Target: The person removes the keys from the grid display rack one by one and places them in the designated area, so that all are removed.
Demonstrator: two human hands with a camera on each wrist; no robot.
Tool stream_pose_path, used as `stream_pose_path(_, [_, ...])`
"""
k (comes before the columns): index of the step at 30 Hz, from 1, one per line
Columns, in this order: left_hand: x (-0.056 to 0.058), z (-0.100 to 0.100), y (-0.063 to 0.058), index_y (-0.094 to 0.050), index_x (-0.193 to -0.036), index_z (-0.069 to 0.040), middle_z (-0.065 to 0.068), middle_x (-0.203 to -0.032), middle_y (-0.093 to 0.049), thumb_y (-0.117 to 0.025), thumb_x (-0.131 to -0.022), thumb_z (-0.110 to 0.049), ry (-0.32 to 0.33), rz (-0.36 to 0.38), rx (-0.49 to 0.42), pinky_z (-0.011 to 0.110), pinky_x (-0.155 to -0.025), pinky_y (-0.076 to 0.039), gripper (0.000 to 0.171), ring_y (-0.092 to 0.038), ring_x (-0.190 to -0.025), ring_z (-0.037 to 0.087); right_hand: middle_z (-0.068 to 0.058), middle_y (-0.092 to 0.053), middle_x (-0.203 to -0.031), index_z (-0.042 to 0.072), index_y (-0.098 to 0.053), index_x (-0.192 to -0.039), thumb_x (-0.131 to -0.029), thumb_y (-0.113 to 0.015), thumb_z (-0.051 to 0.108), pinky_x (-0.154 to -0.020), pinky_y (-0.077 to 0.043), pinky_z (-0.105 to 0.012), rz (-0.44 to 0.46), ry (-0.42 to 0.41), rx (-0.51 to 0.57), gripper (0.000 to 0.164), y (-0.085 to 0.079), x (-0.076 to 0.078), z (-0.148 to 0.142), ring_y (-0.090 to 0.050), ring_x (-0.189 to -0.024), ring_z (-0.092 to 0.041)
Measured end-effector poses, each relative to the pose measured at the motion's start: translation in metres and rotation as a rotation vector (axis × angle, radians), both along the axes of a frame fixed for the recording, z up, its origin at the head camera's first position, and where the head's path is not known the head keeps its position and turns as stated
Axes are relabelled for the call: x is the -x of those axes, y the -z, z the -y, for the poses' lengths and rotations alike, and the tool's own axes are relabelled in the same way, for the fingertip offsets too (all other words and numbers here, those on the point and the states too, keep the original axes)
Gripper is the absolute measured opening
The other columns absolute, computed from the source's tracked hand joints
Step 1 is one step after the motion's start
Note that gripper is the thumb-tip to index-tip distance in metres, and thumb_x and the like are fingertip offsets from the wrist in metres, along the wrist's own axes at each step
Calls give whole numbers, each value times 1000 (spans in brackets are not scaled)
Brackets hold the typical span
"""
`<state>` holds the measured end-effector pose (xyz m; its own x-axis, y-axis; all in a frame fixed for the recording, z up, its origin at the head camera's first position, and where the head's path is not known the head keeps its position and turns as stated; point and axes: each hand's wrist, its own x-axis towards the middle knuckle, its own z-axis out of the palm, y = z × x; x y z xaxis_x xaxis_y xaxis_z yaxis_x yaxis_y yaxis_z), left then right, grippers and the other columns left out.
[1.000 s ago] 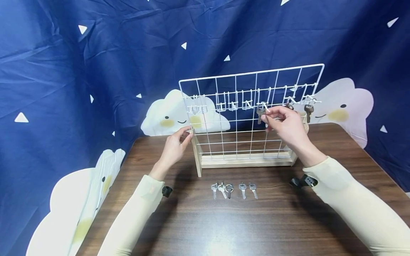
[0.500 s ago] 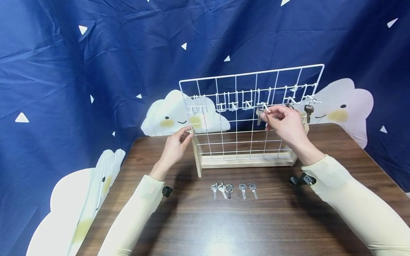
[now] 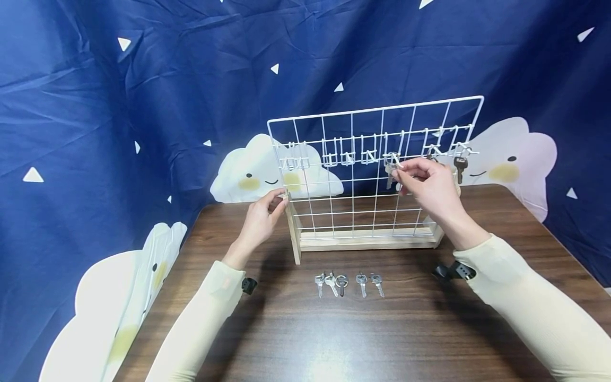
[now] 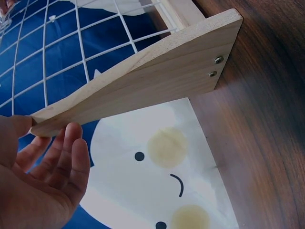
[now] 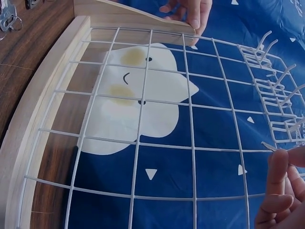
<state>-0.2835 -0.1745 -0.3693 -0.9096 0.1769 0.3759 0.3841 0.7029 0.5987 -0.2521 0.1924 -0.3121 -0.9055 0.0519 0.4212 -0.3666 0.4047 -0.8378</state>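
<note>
Worktop (image 3: 281, 331), dark and wood-grained, lies nearest. On it, in front of the rack (image 3: 352, 197), are five loose keys (image 3: 341, 289): a group of three and a pair slightly apart, blades pointing away from the rack. The third from the left shows the largest ring.

Left hand (image 3: 260, 215) is at the rack's left end, its grip a narrow pinch of thumb and fingers on the upper tip of the wooden side panel (image 4: 143, 83). Judged to be a steadying hold.

Right hand (image 3: 433, 190) is before the rack's upper part, right of its middle. Grip narrow: thumb and forefinger pinch a held key (image 3: 389, 172) at a white hook (image 3: 395, 157). Step in hand is judged to be hanging this key. Whether its ring is fully over the hook cannot be confirmed. Next move calls for seating the ring securely before the fingers let go; early release could drop the key.

Condition of held key: silvery metal, head up, blade down, partly covered by the fingertips; edge-on in the right wrist view.

Towards the rack's right end, two hung keys (image 3: 460, 163) are noted, one largely hidden by the hand. Further hooks (image 3: 348, 158) line the rack's left half. Behind the rack: blue curtain (image 3: 305, 53) with white triangles and clouds.
</note>
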Motion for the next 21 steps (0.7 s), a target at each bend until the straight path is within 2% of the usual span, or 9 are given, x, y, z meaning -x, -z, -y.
stream_pose_path(12, [-1,0,-1,-59,-137,-13,9,-105,-74,-56,-103,-32,8,-9,-1,40,-81,-58,39,-71,-88,24,22,-73,-80,5,-70,-104,-93,-72,23,-59,-54,-16,11,12,33,21,-2,-12,-4,-67,-57,-5])
stream_pose_path(21, [0,0,0,-58,-139,-13,9,-106,-73,-56,-103,-32,9,2,-3,40,-80,-58,40,-71,-88,23,28,-70,-75,11,-71,-101,-91,-74,26,-60,-54,-16,23,25,40,19,-4,-25,-6,-69,-57,-8])
